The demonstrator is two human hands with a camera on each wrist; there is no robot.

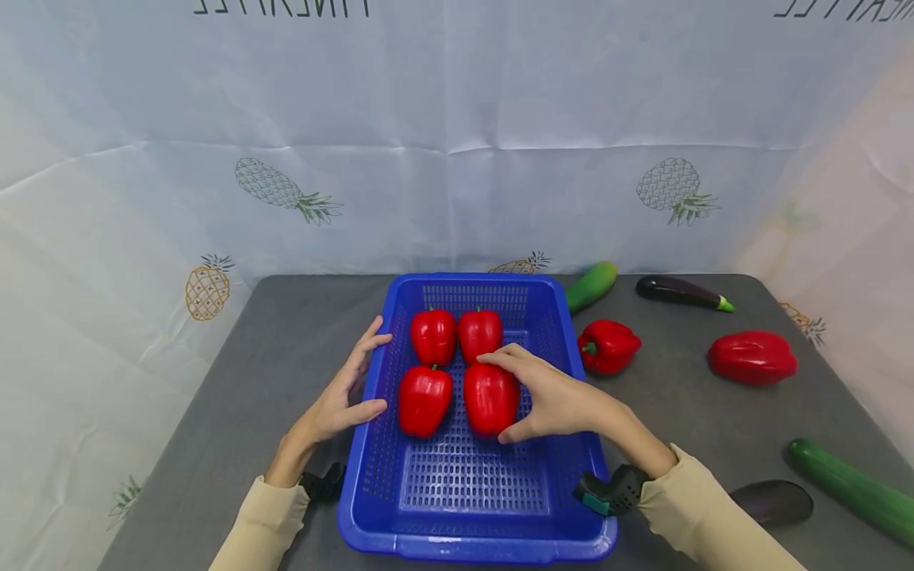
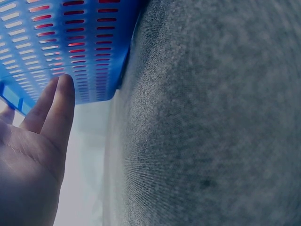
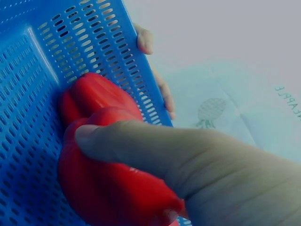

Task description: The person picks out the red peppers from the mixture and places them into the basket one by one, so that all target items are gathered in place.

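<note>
My right hand (image 1: 553,400) reaches into a blue perforated plastic basket (image 1: 474,484) and grips a red bell pepper (image 1: 491,404), thumb on its near right side and fingers over its top. In the right wrist view the thumb (image 3: 127,143) presses along the pepper (image 3: 108,188). Beside that pepper lies another red bell pepper (image 1: 424,402), and two more, a left one (image 1: 433,337) and a right one (image 1: 480,335), sit behind. With fingers extended, my left hand (image 1: 336,404) rests against the basket's left side; the left wrist view shows its fingertips at the slotted wall (image 2: 61,70).
Right of the basket lie a red bell pepper (image 1: 610,347), a green cucumber (image 1: 591,286), and a dark eggplant (image 1: 681,292). Farther right are another red pepper (image 1: 752,357), a second eggplant (image 1: 773,503) and a long green cucumber (image 1: 857,488). A pineapple-print cloth (image 1: 400,190) hangs behind the grey table (image 1: 236,428).
</note>
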